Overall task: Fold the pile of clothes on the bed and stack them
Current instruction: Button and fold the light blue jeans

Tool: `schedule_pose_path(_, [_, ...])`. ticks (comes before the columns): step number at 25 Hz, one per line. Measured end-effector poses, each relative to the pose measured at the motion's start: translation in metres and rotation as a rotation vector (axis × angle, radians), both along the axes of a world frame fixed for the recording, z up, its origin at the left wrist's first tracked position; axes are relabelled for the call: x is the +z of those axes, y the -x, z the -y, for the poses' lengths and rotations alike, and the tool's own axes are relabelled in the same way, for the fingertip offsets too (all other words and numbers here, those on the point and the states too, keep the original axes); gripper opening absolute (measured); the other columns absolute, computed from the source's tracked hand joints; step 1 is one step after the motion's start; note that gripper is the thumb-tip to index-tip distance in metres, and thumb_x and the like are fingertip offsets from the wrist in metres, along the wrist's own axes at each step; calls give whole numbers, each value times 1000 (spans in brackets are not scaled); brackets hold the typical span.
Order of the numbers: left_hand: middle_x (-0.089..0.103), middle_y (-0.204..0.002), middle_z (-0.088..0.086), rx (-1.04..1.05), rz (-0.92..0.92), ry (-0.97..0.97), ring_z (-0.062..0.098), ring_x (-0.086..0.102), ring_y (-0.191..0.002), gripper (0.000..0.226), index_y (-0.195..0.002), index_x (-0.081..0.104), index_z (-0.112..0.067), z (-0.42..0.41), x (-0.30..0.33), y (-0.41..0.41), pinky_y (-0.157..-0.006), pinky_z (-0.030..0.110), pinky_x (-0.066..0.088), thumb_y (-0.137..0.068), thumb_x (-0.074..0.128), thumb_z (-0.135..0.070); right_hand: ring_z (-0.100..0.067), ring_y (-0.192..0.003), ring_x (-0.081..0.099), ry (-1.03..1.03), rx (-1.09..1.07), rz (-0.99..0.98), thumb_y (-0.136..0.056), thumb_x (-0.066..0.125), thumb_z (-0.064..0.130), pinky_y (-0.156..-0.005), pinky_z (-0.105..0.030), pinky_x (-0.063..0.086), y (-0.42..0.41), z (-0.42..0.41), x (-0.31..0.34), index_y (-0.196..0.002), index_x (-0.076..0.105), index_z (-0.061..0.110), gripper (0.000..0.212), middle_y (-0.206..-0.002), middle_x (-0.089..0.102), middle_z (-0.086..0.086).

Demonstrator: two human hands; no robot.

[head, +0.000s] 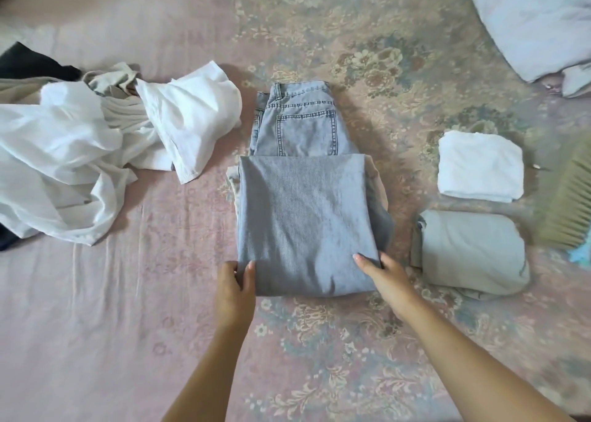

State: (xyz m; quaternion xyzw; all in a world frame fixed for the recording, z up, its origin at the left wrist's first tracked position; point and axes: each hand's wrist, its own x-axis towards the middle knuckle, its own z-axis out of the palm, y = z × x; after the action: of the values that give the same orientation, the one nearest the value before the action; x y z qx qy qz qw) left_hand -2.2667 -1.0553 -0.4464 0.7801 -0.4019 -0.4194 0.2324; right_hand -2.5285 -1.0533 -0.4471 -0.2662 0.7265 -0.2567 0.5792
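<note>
1. Gripping the near fold of the jeans (303,223) at both corners: my left hand (235,285) curls round the near-left corner, thumb on top of the denim, and my right hand (382,273) pinches the near-right corner, fingers partly tucked under the cloth.
2. The jeans lie in the middle of the bed (112,309), legs doubled back toward the waistband, whose pocket end still shows at the far side. I judge one more fold is needed before they can be stacked.
3. Done so far, toward the right edge of the bed: a folded white garment (479,165) and, just nearer me, a folded grey-green garment (470,252). They sit side by side, apart, not yet one on the other.
4. Left to do, toward the left edge: a loose pile of clothes (96,153), mostly white, with beige and dark pieces under it. I would call the task under halfway.
5. No basket, box or other container shows; a brush (569,204) lies blurred at the right edge.
</note>
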Motion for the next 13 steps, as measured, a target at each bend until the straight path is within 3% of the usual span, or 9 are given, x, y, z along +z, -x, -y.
schedule_pose_path(3, [45,-70,2,51,-53,30,16,40,-61,26,-79,37,-18,7,15,0,-53,31,34,-97,47,-33,8,-75,64,139,-103,-68,-88,63,37,-57,-7,46,-3,-6,20,-94,65,27,12,-86,70,17])
schedule_pose_path(5, [44,-66,-2,75,-8,94,13,39,-57,28,-75,34,-26,5,23,1,-50,28,34,-97,47,-34,0,-62,60,213,-168,-197,-89,60,41,-50,-10,42,-3,-14,29,-84,64,20,22,-71,66,11])
schedule_pose_path(8, [40,-67,-2,66,-43,-11,14,37,-58,29,-74,32,-22,-12,18,7,-51,28,31,-97,48,-30,-21,-60,46,105,-125,-359,-93,54,38,-50,-31,30,-3,-29,24,-76,51,-1,43,-65,47,-8])
schedule_pose_path(13, [40,-76,-2,137,-135,-55,16,39,-68,26,-80,38,-16,-33,-1,9,-51,15,36,-94,55,-29,-24,-65,47,-24,-108,-331,-93,55,32,-56,-32,29,2,-35,10,-84,54,-10,44,-74,50,-15])
